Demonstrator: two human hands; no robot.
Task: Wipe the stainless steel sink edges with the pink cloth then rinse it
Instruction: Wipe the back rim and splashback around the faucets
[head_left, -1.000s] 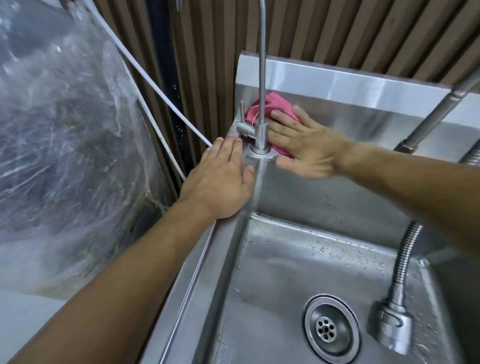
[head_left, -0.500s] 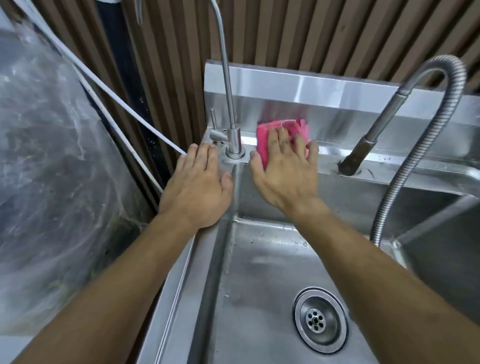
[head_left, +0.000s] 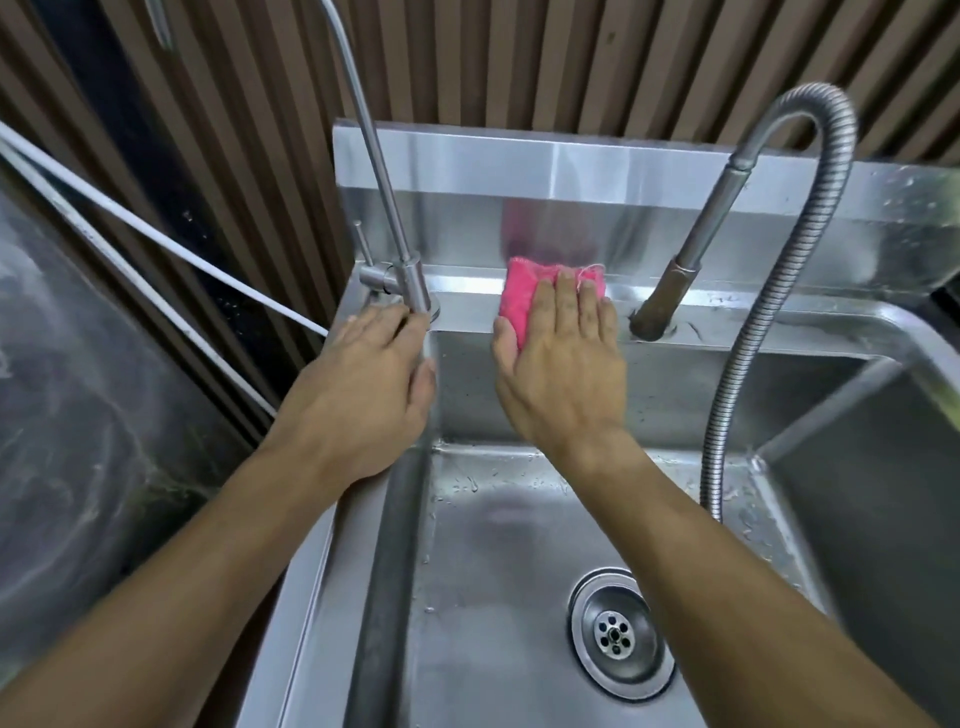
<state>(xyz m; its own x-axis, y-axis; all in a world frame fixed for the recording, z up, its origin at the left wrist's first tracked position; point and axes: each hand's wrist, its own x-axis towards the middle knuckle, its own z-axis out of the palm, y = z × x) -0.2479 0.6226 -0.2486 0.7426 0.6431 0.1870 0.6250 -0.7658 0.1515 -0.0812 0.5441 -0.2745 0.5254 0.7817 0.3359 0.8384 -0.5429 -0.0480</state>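
Wiping the far ledge of the sink (head_left: 467, 306). The right hand (head_left: 563, 364) lies flat, fingers straight and together, pressing the cloth (head_left: 522, 293) onto the ledge between the thin tap (head_left: 410, 291) at left and the hose faucet (head_left: 670, 286) at right. The left hand (head_left: 371, 384), fingers straight, rests flat on the sink's left corner as a brace. Advised: keep even palm pressure, sweep rightward, and work the cloth around the faucet base, where water marks show.

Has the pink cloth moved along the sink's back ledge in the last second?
Yes. The pink cloth slid right, away from the thin tap, toward the hose faucet base.
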